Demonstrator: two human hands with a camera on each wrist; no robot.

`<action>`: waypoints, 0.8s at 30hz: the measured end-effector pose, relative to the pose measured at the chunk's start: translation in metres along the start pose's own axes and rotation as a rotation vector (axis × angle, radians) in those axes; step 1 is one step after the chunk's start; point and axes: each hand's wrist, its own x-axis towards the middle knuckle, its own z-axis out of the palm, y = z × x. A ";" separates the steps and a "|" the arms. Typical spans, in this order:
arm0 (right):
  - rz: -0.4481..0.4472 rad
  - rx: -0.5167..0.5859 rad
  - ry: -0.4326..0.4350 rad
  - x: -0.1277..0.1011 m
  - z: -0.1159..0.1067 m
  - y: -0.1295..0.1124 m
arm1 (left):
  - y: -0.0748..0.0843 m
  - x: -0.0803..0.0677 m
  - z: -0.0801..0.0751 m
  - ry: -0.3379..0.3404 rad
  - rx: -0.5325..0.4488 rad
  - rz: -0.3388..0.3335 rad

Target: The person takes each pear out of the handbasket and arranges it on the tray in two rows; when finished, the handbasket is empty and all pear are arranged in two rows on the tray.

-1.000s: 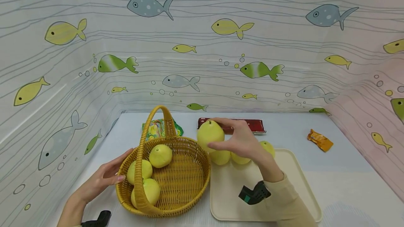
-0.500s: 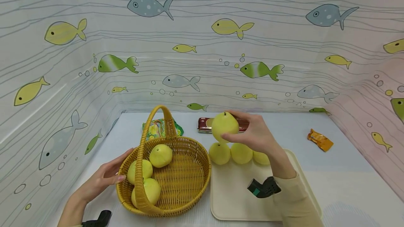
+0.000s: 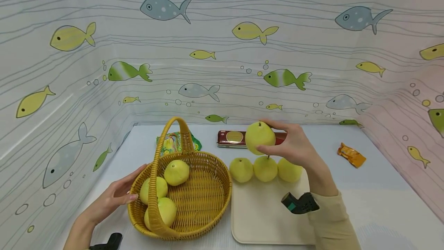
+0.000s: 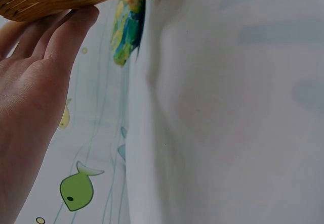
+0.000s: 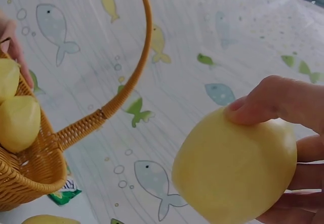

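My right hand [image 3: 293, 144] holds a round yellow pear [image 3: 260, 138] between thumb and fingers, stem up, above the back of the beige tray [image 3: 270, 215]. In the right wrist view the thumb lies on one side of the held pear [image 5: 235, 168], and fingers show behind it. Three more pears [image 3: 265, 169] stand in a row along the tray's back edge. On the left is a wicker basket [image 3: 201, 200] with a tall handle and three pears [image 3: 177, 172] in its left half. My left hand [image 3: 111, 198] rests against the basket's left outer side, fingers fairly straight.
Behind the basket lies a green snack packet [image 3: 171, 143]. A dark red packet [image 3: 233, 138] lies behind the tray, partly covered by the held pear and right hand. An orange packet [image 3: 351, 154] lies at the right. Fish-patterned sheeting [image 3: 215, 34] surrounds the table.
My right hand has carried the pear rightward and slightly up, from beside the basket's right rim to above the tray's back row. The left hand and basket stay put.
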 end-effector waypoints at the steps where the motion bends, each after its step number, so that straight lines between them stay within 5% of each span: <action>1: 0.004 0.002 0.000 0.000 0.000 0.001 | 0.000 0.000 0.000 0.001 -0.008 -0.009; 9: 0.015 -0.034 -0.056 0.001 -0.001 0.012 | 0.005 -0.001 0.000 -0.012 -0.033 -0.004; 17: 0.026 -0.183 -0.052 -0.018 -0.025 0.034 | 0.002 0.001 0.001 0.010 0.017 -0.002; 24: 0.020 -0.180 -0.057 -0.035 -0.046 0.050 | 0.001 0.000 0.000 0.009 0.001 -0.005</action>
